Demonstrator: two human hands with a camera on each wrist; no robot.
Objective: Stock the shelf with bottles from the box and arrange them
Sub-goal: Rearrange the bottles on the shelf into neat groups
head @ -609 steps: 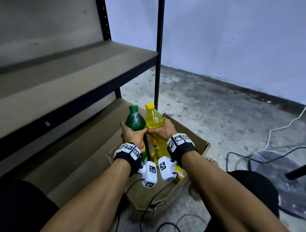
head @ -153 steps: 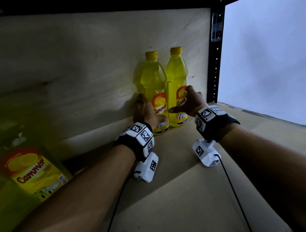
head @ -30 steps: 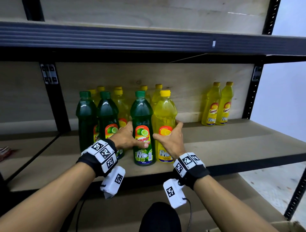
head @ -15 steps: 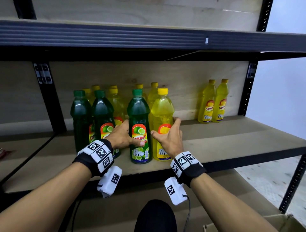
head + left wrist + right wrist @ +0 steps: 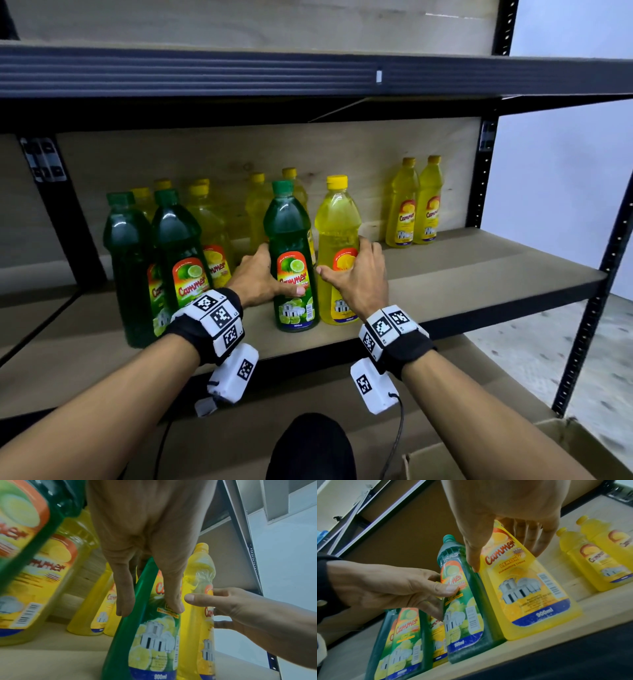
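A green Cammer bottle (image 5: 289, 222) and a yellow one (image 5: 337, 226) stand upright side by side near the front of the wooden shelf board (image 5: 479, 274). My left hand (image 5: 267, 274) grips the green bottle (image 5: 150, 635) at its label, thumb across the front and fingers behind. My right hand (image 5: 352, 270) holds the yellow bottle (image 5: 530, 595), with the thumb on the label's left edge and the fingers round the right side. The two bottles touch or nearly touch. In the right wrist view the green bottle (image 5: 464, 615) shows with my left hand (image 5: 402, 585) on it.
Two green bottles (image 5: 154, 257) stand to the left, with several yellow ones behind them. A yellow pair (image 5: 414, 205) stands at the back right corner. The dark beam of the upper shelf (image 5: 308, 72) runs overhead. The cardboard box (image 5: 513, 459) lies at the lower right.
Five seconds ago both hands were on the yellow pair at the back right; now they hold the green and yellow bottles at the front. Over the last second the hands have barely moved.
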